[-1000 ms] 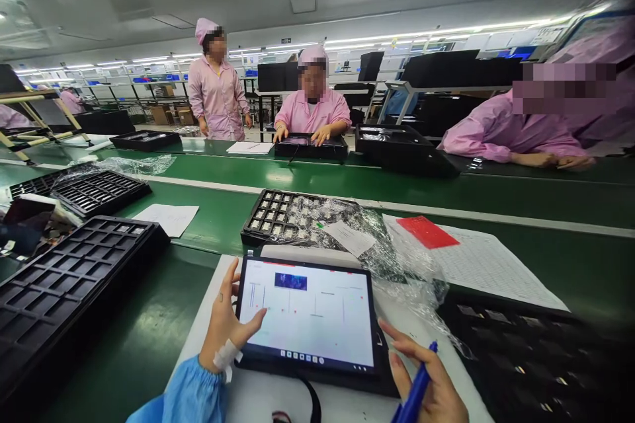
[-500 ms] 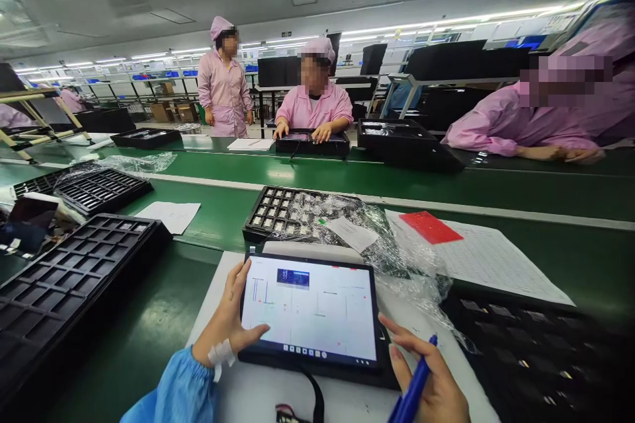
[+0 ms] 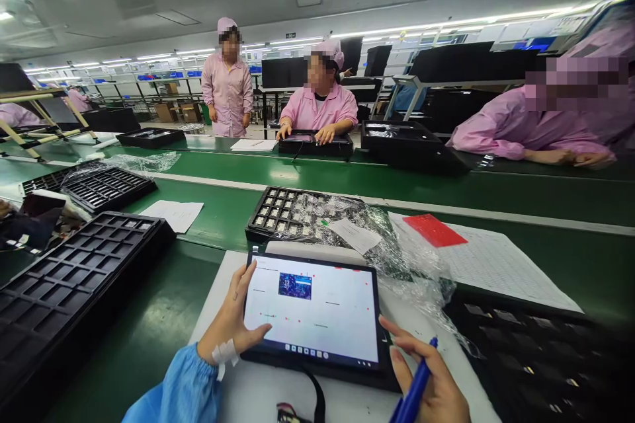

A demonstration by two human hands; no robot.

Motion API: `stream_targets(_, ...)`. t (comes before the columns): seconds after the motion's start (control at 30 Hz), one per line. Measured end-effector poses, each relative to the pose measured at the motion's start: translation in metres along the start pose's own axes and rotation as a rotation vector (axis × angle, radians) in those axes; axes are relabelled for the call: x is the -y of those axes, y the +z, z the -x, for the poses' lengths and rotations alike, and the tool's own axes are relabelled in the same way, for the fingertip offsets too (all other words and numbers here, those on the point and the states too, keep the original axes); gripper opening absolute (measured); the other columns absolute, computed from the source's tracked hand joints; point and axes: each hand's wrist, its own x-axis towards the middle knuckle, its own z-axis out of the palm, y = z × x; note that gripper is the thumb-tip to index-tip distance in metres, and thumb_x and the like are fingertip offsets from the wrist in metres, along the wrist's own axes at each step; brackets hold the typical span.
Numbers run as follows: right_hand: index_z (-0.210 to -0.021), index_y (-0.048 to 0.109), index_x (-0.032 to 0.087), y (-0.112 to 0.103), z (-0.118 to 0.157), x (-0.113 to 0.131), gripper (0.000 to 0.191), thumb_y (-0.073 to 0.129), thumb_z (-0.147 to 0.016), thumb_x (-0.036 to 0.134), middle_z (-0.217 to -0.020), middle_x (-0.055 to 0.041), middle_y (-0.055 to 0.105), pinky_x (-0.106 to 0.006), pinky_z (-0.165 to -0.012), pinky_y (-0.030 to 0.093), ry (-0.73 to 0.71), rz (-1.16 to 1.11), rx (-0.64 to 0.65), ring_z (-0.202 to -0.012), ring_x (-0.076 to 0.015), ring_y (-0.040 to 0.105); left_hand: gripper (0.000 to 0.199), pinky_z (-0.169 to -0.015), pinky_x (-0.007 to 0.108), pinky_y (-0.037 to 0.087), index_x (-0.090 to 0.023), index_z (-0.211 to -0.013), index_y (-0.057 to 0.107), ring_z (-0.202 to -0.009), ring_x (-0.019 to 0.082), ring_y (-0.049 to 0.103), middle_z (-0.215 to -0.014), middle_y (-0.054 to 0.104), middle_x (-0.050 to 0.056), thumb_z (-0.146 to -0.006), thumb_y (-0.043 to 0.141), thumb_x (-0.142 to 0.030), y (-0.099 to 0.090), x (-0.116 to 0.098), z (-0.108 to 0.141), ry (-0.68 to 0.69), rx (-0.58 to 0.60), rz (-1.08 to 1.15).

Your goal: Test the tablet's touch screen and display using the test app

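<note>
A tablet (image 3: pixel 317 330) with a lit white screen and a small blue picture lies on a white foam pad (image 3: pixel 258 396). My left hand (image 3: pixel 241 317) is at its left edge, fingers along the frame and thumb spread over the screen's lower left corner. Between the fingers of my right hand (image 3: pixel 431 377) is a blue pen (image 3: pixel 417 386); its index finger reaches the tablet's right edge. A black strap or cable (image 3: pixel 317 393) comes out below the tablet, with a small part at its end.
Behind the tablet sits a parts tray (image 3: pixel 275 215) under clear plastic wrap (image 3: pixel 397 251). Black trays (image 3: pixel 74 271) stand left, another (image 3: pixel 540 357) right. A red card (image 3: pixel 435 230) rests on printed sheets (image 3: pixel 506 264). Across the green bench (image 3: pixel 223 172) are people in pink.
The small picture and lines on the tablet screen look different. Across the bench, the seated person's and the standing person's heads have turned. The whole view has shifted slightly; my hands keep their places.
</note>
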Motion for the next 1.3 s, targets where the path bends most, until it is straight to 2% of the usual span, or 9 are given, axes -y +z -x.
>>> stream_targets(0.17,-0.085,0.056,0.026,0.007,0.002,0.020,0.021,0.055,-0.086,0.047,-0.113,-0.0064,0.071,-0.039,-0.097,0.048,0.121,-0.092,-0.045,-0.110,-0.0265,0.063,0.092,-0.106,0.059,0.034,-0.032,-0.147,0.011,-0.135,0.038,0.029,-0.147,0.026,0.014,-0.074,0.067,-0.025,0.002,0.000,-0.002,-0.016,-0.030,0.031)
stream_targets(0.27,-0.085,0.056,0.026,0.008,0.004,0.025,0.024,0.055,-0.084,0.050,-0.115,-0.0060,0.070,-0.041,-0.102,0.043,0.207,-0.143,-0.087,-0.114,-0.0271,0.061,0.082,-0.098,0.052,0.043,-0.032,-0.147,0.015,-0.118,0.030,0.050,-0.141,0.038,0.012,-0.080,0.062,-0.028,0.004,0.004,-0.002,-0.103,-0.134,0.096)
stream_targets(0.37,-0.085,0.057,0.026,0.004,0.003,0.018,0.025,0.058,-0.082,0.051,-0.118,-0.0073,0.069,-0.042,-0.101,0.045,0.188,-0.126,-0.024,-0.116,-0.0285,0.059,0.067,-0.089,0.044,0.049,-0.030,-0.145,0.021,-0.090,0.019,0.061,-0.126,0.052,0.010,-0.088,0.054,-0.032,0.004,0.009,-0.003,-0.255,-0.265,0.166)
stream_targets(0.5,-0.085,0.056,0.026,0.000,0.001,0.005,0.022,0.057,-0.085,0.048,-0.121,-0.0089,0.067,-0.044,-0.100,0.045,0.135,-0.100,0.010,-0.116,-0.0288,0.060,0.061,-0.088,0.041,0.049,-0.028,-0.143,0.027,-0.082,0.015,0.060,-0.120,0.055,0.009,-0.088,0.053,-0.035,0.003,0.014,-0.003,-0.308,-0.351,0.225)
stream_targets(0.77,-0.086,0.057,0.025,0.001,0.000,-0.004,0.013,0.059,-0.086,0.038,-0.118,-0.0088,0.069,-0.028,-0.087,0.054,0.017,-0.094,0.014,-0.107,-0.0234,0.066,0.087,-0.095,0.049,0.045,-0.030,-0.145,0.021,-0.108,0.027,0.057,-0.133,0.049,0.011,-0.070,0.065,-0.024,0.008,0.004,-0.002,-0.184,-0.208,0.159)
stream_targets(0.93,-0.086,0.057,0.024,0.002,0.000,-0.002,0.014,0.060,-0.085,0.038,-0.118,-0.0102,0.069,-0.031,-0.089,0.054,0.047,-0.121,0.004,-0.107,-0.0250,0.066,0.088,-0.102,0.054,0.040,-0.030,-0.145,0.018,-0.126,0.032,0.044,-0.143,0.039,0.012,-0.071,0.062,-0.020,0.004,-0.002,-0.004,-0.070,-0.129,0.041)
stream_targets(1.07,-0.087,0.057,0.025,0.002,0.000,0.001,0.013,0.062,-0.083,0.036,-0.118,-0.0101,0.069,-0.032,-0.089,0.054,0.070,-0.174,0.007,-0.110,-0.0252,0.064,0.082,-0.104,0.053,0.039,-0.029,-0.146,0.018,-0.130,0.032,0.041,-0.142,0.040,0.013,-0.076,0.060,-0.021,0.004,-0.001,-0.004,0.016,-0.115,-0.048)
stream_targets(1.17,-0.088,0.057,0.025,0.001,0.001,0.003,0.015,0.064,-0.082,0.036,-0.119,-0.0104,0.068,-0.033,-0.090,0.054,0.102,-0.234,0.017,-0.113,-0.0260,0.062,0.070,-0.102,0.051,0.041,-0.025,-0.147,0.017,-0.128,0.031,0.045,-0.142,0.041,0.016,-0.086,0.052,-0.026,0.008,0.002,-0.003,-0.040,-0.138,-0.057)
stream_targets(1.3,-0.089,0.056,0.025,0.000,0.001,0.002,0.018,0.063,-0.082,0.040,-0.123,-0.0109,0.066,-0.039,-0.095,0.050,0.155,-0.234,0.043,-0.117,-0.0278,0.059,0.059,-0.099,0.050,0.044,-0.020,-0.149,0.011,-0.119,0.028,0.054,-0.132,0.053,0.017,-0.097,0.032,-0.036,0.011,0.005,0.000,-0.279,-0.205,0.012)
